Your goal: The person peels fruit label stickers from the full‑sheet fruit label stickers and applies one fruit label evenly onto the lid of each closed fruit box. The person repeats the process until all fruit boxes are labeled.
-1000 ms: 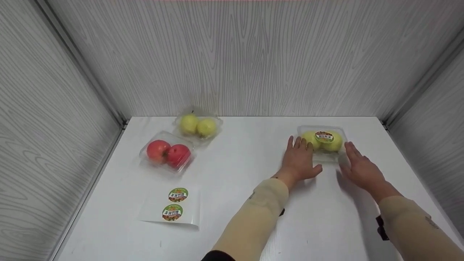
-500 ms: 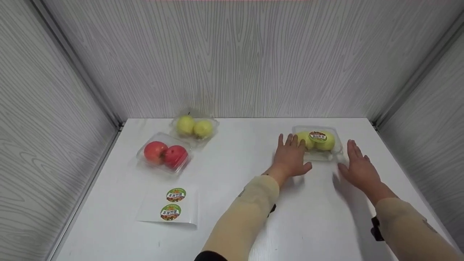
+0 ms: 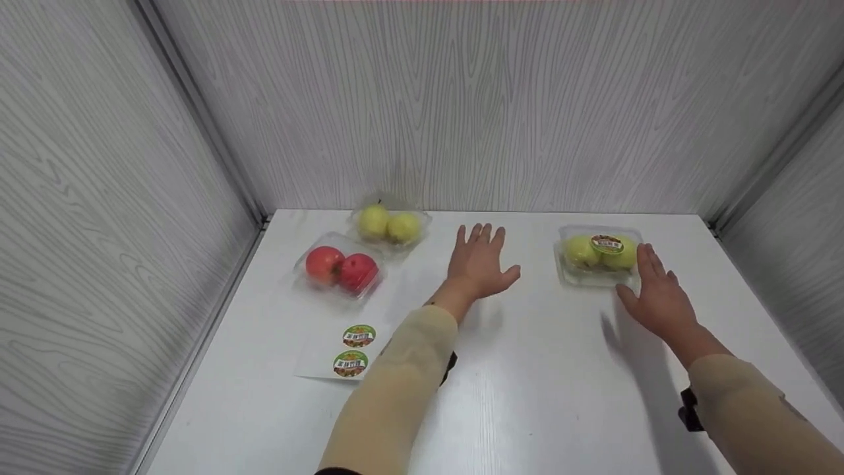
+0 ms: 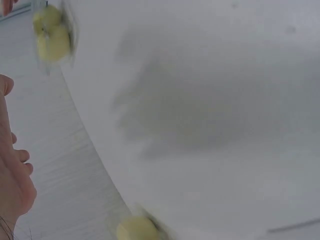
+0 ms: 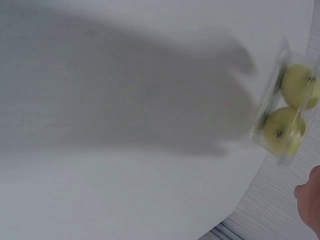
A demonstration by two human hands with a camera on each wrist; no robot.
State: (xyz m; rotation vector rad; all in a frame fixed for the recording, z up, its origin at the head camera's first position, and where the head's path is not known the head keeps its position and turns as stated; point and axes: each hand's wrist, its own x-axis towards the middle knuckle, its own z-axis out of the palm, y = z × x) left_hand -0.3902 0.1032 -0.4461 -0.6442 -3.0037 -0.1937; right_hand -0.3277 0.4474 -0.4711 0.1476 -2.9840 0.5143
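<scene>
My left hand point(image 3: 479, 264) hovers over the middle of the table with fingers spread and straight, holding nothing. My right hand point(image 3: 659, 300) is beside the right edge of a clear plastic box of yellow-green fruit point(image 3: 601, 254), fingers straight; whether it touches the box, I cannot tell. An oval fruit label point(image 3: 607, 244) sits on top of that box. The right wrist view shows the same fruit box point(image 5: 287, 107) from the side, with part of my right hand point(image 5: 310, 200) at the edge. In the left wrist view my left hand point(image 4: 15, 170) is apart from the boxes.
At the back left stands a second clear box of yellow-green fruit point(image 3: 389, 225). In front of it is a clear box of red fruit point(image 3: 341, 269). A white sticker sheet point(image 3: 323, 356) bearing two oval labels lies nearer, partly behind my left sleeve. Grey wood-grain walls point(image 3: 461, 105) enclose the table.
My left hand has moved left, away from the labelled box to mid-table. My right hand stays by the box's right side. The head view has shifted slightly.
</scene>
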